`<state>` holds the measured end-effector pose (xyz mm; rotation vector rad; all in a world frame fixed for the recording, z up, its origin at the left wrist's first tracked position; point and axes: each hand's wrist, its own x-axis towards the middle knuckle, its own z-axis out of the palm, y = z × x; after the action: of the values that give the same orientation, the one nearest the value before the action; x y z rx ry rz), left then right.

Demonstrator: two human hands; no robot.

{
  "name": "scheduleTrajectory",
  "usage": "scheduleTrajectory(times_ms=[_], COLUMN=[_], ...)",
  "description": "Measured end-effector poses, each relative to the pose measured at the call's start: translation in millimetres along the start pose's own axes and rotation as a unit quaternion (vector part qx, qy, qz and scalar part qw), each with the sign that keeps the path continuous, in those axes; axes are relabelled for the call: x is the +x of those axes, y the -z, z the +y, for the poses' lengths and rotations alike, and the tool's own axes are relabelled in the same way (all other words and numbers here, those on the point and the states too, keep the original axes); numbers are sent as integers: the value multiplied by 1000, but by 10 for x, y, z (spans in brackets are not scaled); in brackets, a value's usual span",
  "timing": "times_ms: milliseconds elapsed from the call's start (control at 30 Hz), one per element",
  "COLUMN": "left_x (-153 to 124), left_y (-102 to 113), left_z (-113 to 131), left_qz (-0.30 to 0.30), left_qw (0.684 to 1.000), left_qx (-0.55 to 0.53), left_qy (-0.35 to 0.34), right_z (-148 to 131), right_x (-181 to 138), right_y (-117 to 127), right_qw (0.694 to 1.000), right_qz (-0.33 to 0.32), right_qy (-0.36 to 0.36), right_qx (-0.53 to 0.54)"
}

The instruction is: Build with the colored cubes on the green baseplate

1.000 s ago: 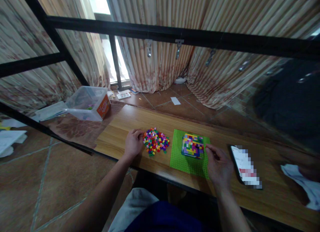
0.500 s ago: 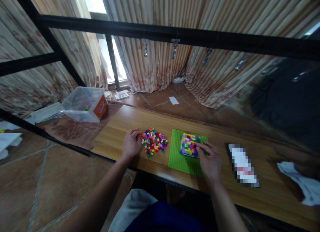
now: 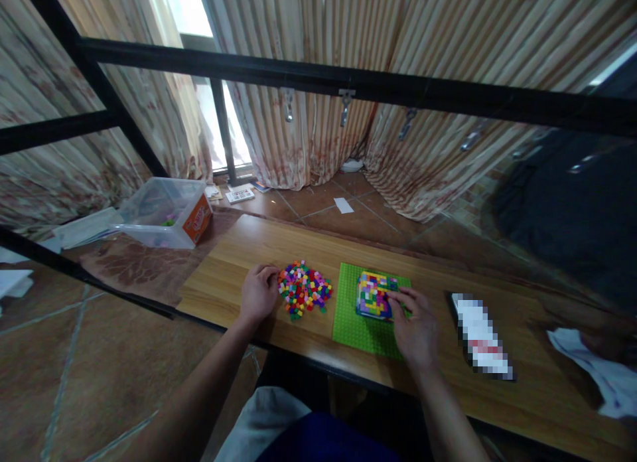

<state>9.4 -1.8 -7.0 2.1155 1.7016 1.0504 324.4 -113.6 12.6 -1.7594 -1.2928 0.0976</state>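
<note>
The right hand (image 3: 417,326) is over the near right part of the colourful brick block (image 3: 369,296), thumb and forefinger close together at its top; whether they pinch a brick cannot be told. The left hand (image 3: 259,295), fingers curled, touches the left side of a loose brick pile (image 3: 306,289); its grip is hidden too. The block sits on a green baseplate (image 3: 351,329), toward the plate's far edge, and the plate lies near the near edge of the wooden table (image 3: 259,243). Right of the plate is a phone (image 3: 480,336), its screen blurred; a crumpled white item (image 3: 587,362) lies toward the table's right end. Past the far left corner stands a clear plastic box (image 3: 172,235); beyond the far edge hang striped curtains (image 3: 318,130).
</note>
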Motion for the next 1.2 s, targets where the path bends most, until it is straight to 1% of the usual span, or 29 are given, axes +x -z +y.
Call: scheduleTrajectory(times_ms=[67, 133, 167, 233, 333, 400, 500, 667, 733, 900, 1067, 1200], left_x=[-2, -4, -4, -3, -2, -2, -5, -4, -2, -4, -7, -9], left_y=[-5, -9, -10, -8, -6, -6, -5, 3, 4, -4, -10, -11], left_z=[-6, -11, -13, -14, -12, -10, -8, -7, -10, -21, -29, -27], left_qz=[2, 3, 3, 3, 2, 1, 4, 2, 0, 6, 1, 2], left_qw=[1000, 1000, 1000, 1000, 1000, 1000, 1000, 1000, 1000, 1000, 1000, 1000], left_qx=[1, -1, -3, -6, -7, -7, -8, -12, -13, -16, -20, -15], left_qy=[0, 1, 1, 2, 1, 3, 3, -3, -2, -1, -2, -1], right_z=[-5, -8, -6, 6, 32, 43, 48, 54, 53, 52, 101, 117], right_x=[-8, -16, -19, -25, -33, -37, -37, -13, 4, 37, 29, 12], right_y=[-7, -19, -28, -54, -107, -138, -159, -163, -176, -235, -268, -270], right_qw=[1000, 1000, 999, 992, 959, 935, 912, 896, 899, 916, 939, 949], right_qz=[10, 15, 13, 6, 9, 20, 34, 46, 46, 53, 58, 54], right_qy=[3, -14, -34, -96, -202, -244, -261, -263, -263, -250, -235, -218], right_qx=[-3, 11, 28, 86, 198, 258, 313, 354, 348, 309, 245, 220])
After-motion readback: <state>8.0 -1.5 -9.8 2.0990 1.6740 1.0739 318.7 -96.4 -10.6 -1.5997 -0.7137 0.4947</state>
